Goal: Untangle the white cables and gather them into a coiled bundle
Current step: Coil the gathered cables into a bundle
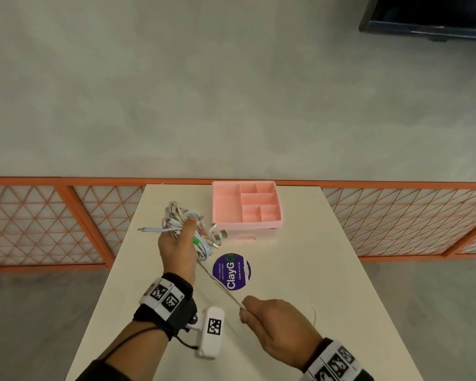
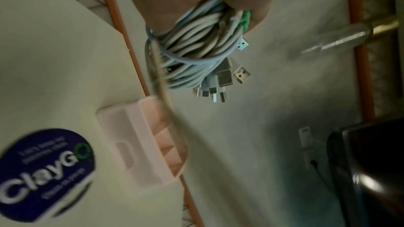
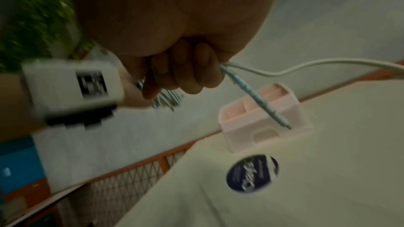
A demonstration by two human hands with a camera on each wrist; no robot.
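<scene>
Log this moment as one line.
left hand grips cable bundle | right hand pulls one cable taut | organizer empty

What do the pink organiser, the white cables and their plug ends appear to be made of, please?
The pink organiser looks like moulded plastic with a matte finish: thin, even walls and rounded corners. The white cables, gripped by the left hand, seem sheathed in smooth rubbery plastic, since they bend into tight loops. Their plug ends look like bare metal shells, grey with a dull shine.
</scene>
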